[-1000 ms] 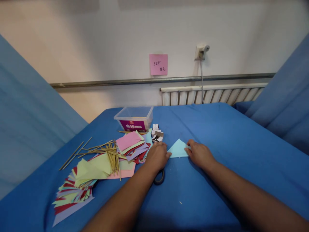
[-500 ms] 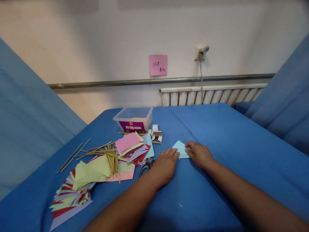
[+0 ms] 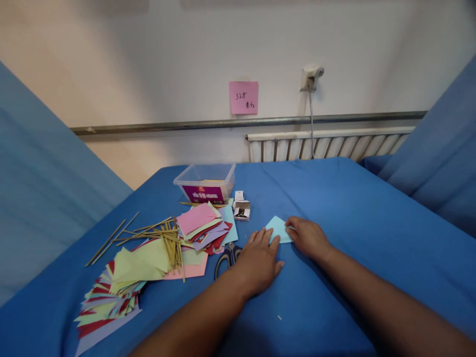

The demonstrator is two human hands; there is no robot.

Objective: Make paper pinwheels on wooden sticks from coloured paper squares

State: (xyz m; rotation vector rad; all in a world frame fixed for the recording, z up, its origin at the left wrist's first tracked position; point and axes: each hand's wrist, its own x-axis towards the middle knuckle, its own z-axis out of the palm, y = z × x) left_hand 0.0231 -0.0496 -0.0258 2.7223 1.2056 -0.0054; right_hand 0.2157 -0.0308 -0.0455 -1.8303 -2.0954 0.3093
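A small light-blue folded paper triangle (image 3: 278, 229) lies on the blue cloth (image 3: 353, 223) between my hands. My left hand (image 3: 260, 260) rests flat, fingers spread, with its fingertips on the triangle's left edge. My right hand (image 3: 308, 238) presses its fingertips on the triangle's right corner. Scissors (image 3: 226, 258) with dark handles lie just left of my left hand, partly under it.
Left of my hands lie a pile of coloured paper sheets (image 3: 203, 225), several thin wooden sticks (image 3: 163, 233) and a fan of cut paper pieces (image 3: 111, 292). A clear plastic box (image 3: 206, 182) and a small staple box (image 3: 241, 210) stand behind. A radiator (image 3: 327, 144) lines the wall.
My left hand has slid right and toward me, off the scissors, and flattened over the triangle's left part. The scissors are now uncovered. My right hand has barely moved.
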